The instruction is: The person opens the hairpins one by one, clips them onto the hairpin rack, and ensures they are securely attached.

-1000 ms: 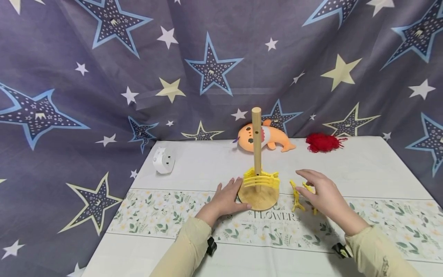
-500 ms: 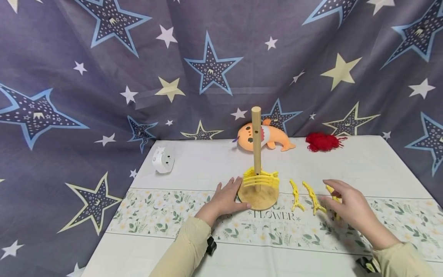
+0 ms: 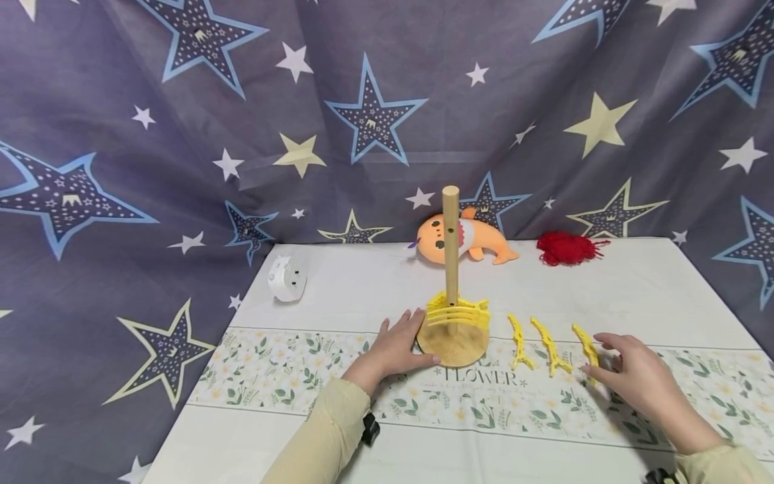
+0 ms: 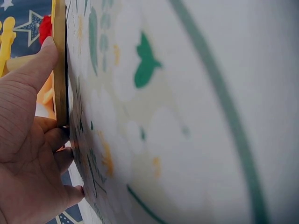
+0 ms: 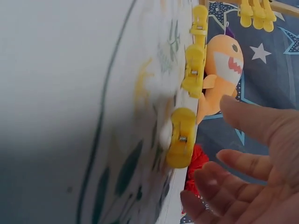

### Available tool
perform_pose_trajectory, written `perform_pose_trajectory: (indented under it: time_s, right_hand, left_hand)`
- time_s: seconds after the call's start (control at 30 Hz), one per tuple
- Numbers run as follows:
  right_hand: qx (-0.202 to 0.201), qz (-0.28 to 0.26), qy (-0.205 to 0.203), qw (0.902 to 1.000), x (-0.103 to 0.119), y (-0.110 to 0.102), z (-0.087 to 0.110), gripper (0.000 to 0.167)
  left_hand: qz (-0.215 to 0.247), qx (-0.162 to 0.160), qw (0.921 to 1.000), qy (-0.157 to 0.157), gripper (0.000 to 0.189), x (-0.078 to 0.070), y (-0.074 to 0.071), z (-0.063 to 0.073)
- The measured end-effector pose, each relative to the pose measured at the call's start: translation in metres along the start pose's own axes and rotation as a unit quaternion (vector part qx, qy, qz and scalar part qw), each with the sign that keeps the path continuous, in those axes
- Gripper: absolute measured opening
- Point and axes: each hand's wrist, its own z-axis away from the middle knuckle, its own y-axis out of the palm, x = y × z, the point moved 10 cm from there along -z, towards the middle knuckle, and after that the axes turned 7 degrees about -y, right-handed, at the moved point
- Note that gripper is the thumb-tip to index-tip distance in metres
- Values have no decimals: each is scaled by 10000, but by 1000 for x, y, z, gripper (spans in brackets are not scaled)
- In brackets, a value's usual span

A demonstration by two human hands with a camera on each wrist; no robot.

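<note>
My left hand (image 3: pixel 396 349) holds the round base of a wooden stand (image 3: pixel 453 348), thumb and index finger against its rim; the left wrist view shows the thumb (image 4: pixel 39 65) along that edge. Several yellow banana hair clips (image 3: pixel 458 314) hang low in front of the upright post (image 3: pixel 451 249). To the right of the stand, three more such clips lie in a row: a left clip (image 3: pixel 518 341), a middle clip (image 3: pixel 550 346) and a right clip (image 3: pixel 585 351). Beside the right clip (image 5: pixel 182 137), my right hand (image 3: pixel 637 376) hovers with fingers spread and nothing in them.
An orange plush shark (image 3: pixel 478 240) lies behind the stand, with a red yarn bundle (image 3: pixel 568 249) at the back right. A white plug adapter (image 3: pixel 287 279) stands at the back left. A starry curtain (image 3: pixel 514 121) rises along the table's back edge.
My right hand has moved rightward along the row, from over the left and middle clips to the right clip, uncovering them. The left hand stays on the stand's base.
</note>
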Motion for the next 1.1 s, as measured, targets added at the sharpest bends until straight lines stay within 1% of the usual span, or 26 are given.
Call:
perform_pose_trajectory:
  time_s: [0.13,0.2,0.3,0.37,0.5,0.7,0.87,1.0,1.1]
  right_hand:
    - [536,-7,353,9979,-13,9,0,85]
    - [793,-7,522,9955,-18,14,1,85]
    - [1034,28,713,9921,-23,20,2,77]
    - [1145,88,759,9905,-24,23,3,69]
    - [1224,153,729,9897,-25,26,3,53]
    - [1049,138,641,9923,-24,20,1,45]
    - [780,71,463,9958,-21,11,1,36]
    - [384,-7,307,9988,-16,-1,-1,31]
    - [52,-162,280,9995,-10,-11,-3,39]
  left_hand:
    - [-41,3,10000,-16,102,0,0,0]
    - [-31,3,10000,-11,101,0,0,0]
    - [-19,8,10000,-4,101,0,0,0]
    - [23,-20,10000,18,100,-1,-1,0]
    - [18,-29,10000,23,100,-1,-1,0]
    - [65,-39,10000,35,100,-2,-1,1]
    - [32,-17,10000,0,100,-1,-1,1]
    - [12,-17,10000,-3,101,-1,-1,0]
    - [38,-28,10000,31,100,-2,-2,1]
